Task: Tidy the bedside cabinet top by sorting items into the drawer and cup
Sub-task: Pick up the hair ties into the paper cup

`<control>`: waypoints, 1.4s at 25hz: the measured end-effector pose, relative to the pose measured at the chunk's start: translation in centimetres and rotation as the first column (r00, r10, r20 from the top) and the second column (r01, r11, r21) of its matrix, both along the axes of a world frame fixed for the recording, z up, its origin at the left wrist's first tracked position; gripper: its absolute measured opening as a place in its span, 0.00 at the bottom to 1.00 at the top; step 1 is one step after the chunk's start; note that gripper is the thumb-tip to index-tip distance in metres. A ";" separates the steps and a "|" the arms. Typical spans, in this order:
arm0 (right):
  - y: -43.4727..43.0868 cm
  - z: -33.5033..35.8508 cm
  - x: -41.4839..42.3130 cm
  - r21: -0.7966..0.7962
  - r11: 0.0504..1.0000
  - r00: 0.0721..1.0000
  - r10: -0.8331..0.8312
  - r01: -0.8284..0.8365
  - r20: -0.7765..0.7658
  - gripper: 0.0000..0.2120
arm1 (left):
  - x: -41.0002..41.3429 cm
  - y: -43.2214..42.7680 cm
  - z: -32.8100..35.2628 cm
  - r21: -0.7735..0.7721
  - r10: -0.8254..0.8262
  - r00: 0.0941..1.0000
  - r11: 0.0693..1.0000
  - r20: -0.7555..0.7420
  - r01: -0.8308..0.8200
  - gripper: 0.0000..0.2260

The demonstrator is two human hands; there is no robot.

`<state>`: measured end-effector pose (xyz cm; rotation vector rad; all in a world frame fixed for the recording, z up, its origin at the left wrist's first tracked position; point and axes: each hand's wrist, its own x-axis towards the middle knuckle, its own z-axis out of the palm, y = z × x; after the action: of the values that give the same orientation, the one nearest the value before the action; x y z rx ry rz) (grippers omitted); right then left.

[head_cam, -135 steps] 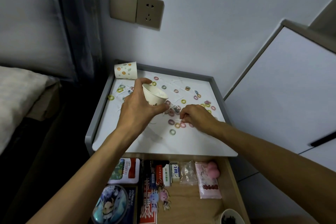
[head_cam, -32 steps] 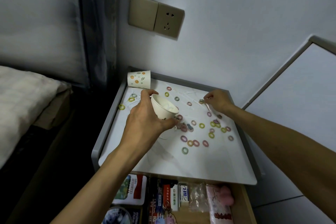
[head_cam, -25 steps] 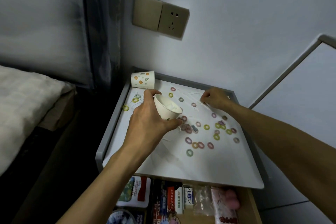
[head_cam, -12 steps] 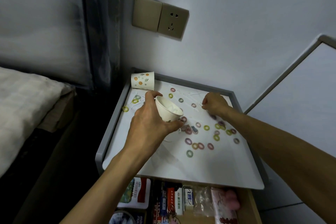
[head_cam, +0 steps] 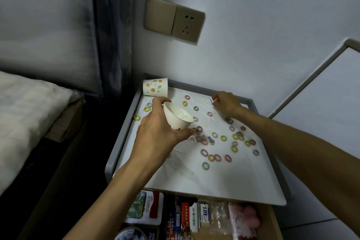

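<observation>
Above blurred labels (head_cam: 203, 211), left hand (head_cam: 157, 134) grips cup (head_cam: 178, 119), right hand (head_cam: 227, 103) pinches swab (head_cam: 214, 100).

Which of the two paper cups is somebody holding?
The tilted cup near the middle, gripped by the left hand. The dotted cup in the back left corner is untouched.
</observation>
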<state>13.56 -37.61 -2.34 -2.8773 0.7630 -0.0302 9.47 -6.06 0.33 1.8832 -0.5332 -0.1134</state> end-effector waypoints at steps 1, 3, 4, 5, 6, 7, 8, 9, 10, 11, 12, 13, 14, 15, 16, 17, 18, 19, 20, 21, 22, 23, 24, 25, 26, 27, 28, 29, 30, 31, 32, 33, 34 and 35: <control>0.3 -0.2 0.5 0.010 1.000 0.999 0.029 -0.029 -0.015 0.09 | 0.1 0.0 0.0 -0.004 0.003 1.000 1.000 -0.004 -0.003 0.36; 0.6 -1.0 1.2 0.014 0.999 0.998 0.051 -0.051 -0.023 0.08 | 0.4 0.0 -0.2 -0.029 0.010 1.000 1.000 -0.028 -0.011 0.36; 0.6 -1.5 1.4 0.012 0.999 0.999 0.051 -0.051 -0.009 0.08 | 0.5 0.0 -0.3 -0.043 0.011 0.999 0.999 -0.044 -0.013 0.36; 0.5 -2.0 1.4 0.021 0.998 0.999 0.051 -0.051 0.014 0.07 | 0.6 -0.1 -0.3 -0.049 0.010 0.998 0.999 -0.056 -0.012 0.36; 0.4 -2.4 1.5 0.046 0.998 0.998 0.046 -0.048 0.044 0.07 | 0.7 -0.1 -0.3 -0.047 0.006 0.998 0.999 -0.060 -0.009 0.36; 0.4 -2.6 1.4 0.078 0.996 0.996 0.035 -0.041 0.077 0.07 | 0.7 -0.1 -0.4 -0.039 0.004 0.998 0.999 -0.057 -0.006 0.36; 0.3 -2.8 1.4 0.103 0.994 0.995 0.019 -0.029 0.102 0.06 | 0.8 -0.2 -0.4 -0.032 0.002 0.999 0.999 -0.052 -0.004 0.36; 0.3 -2.9 1.4 0.116 0.993 0.994 0.003 -0.016 0.111 0.07 | 0.8 -0.2 -0.5 -0.025 0.002 0.999 1.000 -0.049 -0.003 0.36; 0.3 -2.9 1.5 0.113 0.994 0.995 -0.009 -0.003 0.103 0.07 | 0.8 -0.2 -0.6 -0.019 0.003 0.999 1.000 -0.047 -0.004 0.37; 0.4 -2.9 1.5 0.095 0.995 0.996 -0.011 0.003 0.083 0.07 | 0.8 -0.2 -0.6 -0.017 0.005 0.999 1.000 -0.047 -0.005 0.37; 0.6 -2.9 1.6 0.059 0.998 0.999 -0.003 0.000 0.052 0.08 | 0.8 -0.3 -0.6 -0.016 0.004 0.999 1.000 -0.047 -0.005 0.37; 0.9 -2.8 1.6 0.008 1.000 1.000 0.017 -0.017 0.007 0.08 | 0.8 -0.3 -0.6 -0.016 0.003 0.999 1.000 -0.046 -0.003 0.37; 1.2 -2.8 1.7 -0.053 0.998 0.998 0.043 -0.046 -0.050 0.09 | 0.7 -0.3 -0.6 -0.015 0.000 0.999 1.000 -0.043 -0.001 0.36; 1.5 -2.8 1.7 -0.111 0.991 0.992 0.065 -0.077 -0.108 0.09 | 0.6 -0.3 -0.6 -0.014 -0.002 0.999 1.000 -0.039 0.001 0.36; 1.8 -2.8 1.6 -0.158 0.982 0.985 0.078 -0.102 -0.152 0.10 | 0.5 -0.4 -0.5 -0.013 -0.003 0.999 1.000 -0.035 0.003 0.36; 2.1 -2.8 1.6 -0.185 0.977 0.981 0.077 -0.111 -0.180 0.10 | 0.5 -0.4 -0.5 -0.014 -0.003 0.999 1.000 -0.033 0.003 0.36; 2.2 -2.8 1.6 -0.197 0.974 0.978 0.069 -0.108 -0.197 0.11 | 0.4 -0.4 -0.5 -0.017 -0.002 0.999 1.000 -0.032 0.002 0.36; 2.4 -2.8 1.6 -0.204 0.974 0.977 0.057 -0.100 -0.207 0.11 | 0.4 -0.4 -0.4 -0.019 -0.001 1.000 1.000 -0.032 0.000 0.36; 2.6 -2.7 1.6 -0.211 0.973 0.977 0.045 -0.090 -0.208 0.11 | 0.4 -0.3 -0.3 -0.021 -0.001 0.999 1.000 -0.032 0.001 0.36; 2.7 -2.6 1.5 -0.219 0.973 0.979 0.032 -0.077 -0.201 0.11 | 0.5 -0.3 -0.3 -0.023 -0.002 0.999 1.000 -0.032 0.001 0.36; 2.8 -2.6 1.5 -0.229 0.971 0.982 0.026 -0.069 -0.188 0.11 | 0.5 -0.2 -0.2 -0.022 -0.001 0.999 1.000 -0.032 0.000 0.36; 3.0 -2.5 1.6 -0.240 0.969 0.985 0.022 -0.064 -0.172 0.11 | 0.6 -0.1 -0.2 -0.019 0.002 1.000 1.000 -0.031 -0.002 0.37; 3.2 -2.5 1.6 -0.254 0.965 0.987 0.026 -0.066 -0.160 0.11 | 0.8 -0.1 -0.2 -0.014 0.003 1.000 1.000 -0.029 -0.003 0.37; 3.4 -2.5 1.6 -0.268 0.960 0.986 0.034 -0.077 -0.161 0.11 | 0.9 -0.1 -0.2 -0.009 0.002 1.000 1.000 -0.029 -0.002 0.37; 3.6 -2.7 1.7 -0.274 0.957 0.984 0.047 -0.094 -0.174 0.11 | 1.0 0.0 -0.2 -0.003 0.002 1.000 1.000 -0.028 -0.002 0.37; 3.7 -2.8 1.7 -0.264 0.959 0.980 0.056 -0.106 -0.190 0.11 | 1.2 0.0 -0.3 0.004 0.004 1.000 1.000 -0.027 -0.004 0.37; 3.7 -2.8 1.7 -0.243 0.963 0.977 0.065 -0.115 -0.205 0.11 | 1.4 0.0 -0.4 0.014 0.006 1.000 1.000 -0.024 -0.006 0.36; 3.5 -2.6 1.6 -0.218 0.968 0.975 0.074 -0.120 -0.211 0.11 | 1.5 0.1 -0.5 0.025 0.007 1.000 1.000 -0.019 -0.006 0.36; 3.3 -2.5 1.5 -0.196 0.972 0.975 0.086 -0.127 -0.204 0.11 | 1.6 0.2 -0.7 0.038 0.006 1.000 0.999 -0.012 -0.005 0.36; 2.9 -2.2 1.4 -0.173 0.977 0.980 0.096 -0.127 -0.173 0.09 | 1.8 0.2 -0.8 0.049 0.004 1.000 0.999 -0.002 -0.004 0.35; 2.5 -1.9 1.3 -0.151 0.980 0.986 0.109 -0.127 -0.124 0.08 | 2.0 0.3 -0.9 0.061 0.003 1.000 0.998 0.009 -0.003 0.35; 2.2 -1.3 1.2 -0.121 0.985 0.991 0.115 -0.122 -0.065 0.06 | 2.4 0.4 -1.0 0.073 0.004 1.000 0.997 0.017 -0.005 0.34; 2.0 -0.6 1.1 -0.074 0.990 0.992 0.122 -0.123 -0.012 0.05 | 2.6 0.5 -1.1 0.083 0.007 1.000 0.997 0.020 -0.008 0.34; 2.1 0.5 0.9 -0.014 0.992 0.992 0.124 -0.124 0.027 0.06 | 2.8 0.6 -1.1 0.088 0.008 1.000 0.996 0.017 -0.010 0.34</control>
<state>14.47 -35.53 -1.82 -2.9230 0.5797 -0.0594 12.27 -5.46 -0.78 1.9740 -0.5382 -0.1175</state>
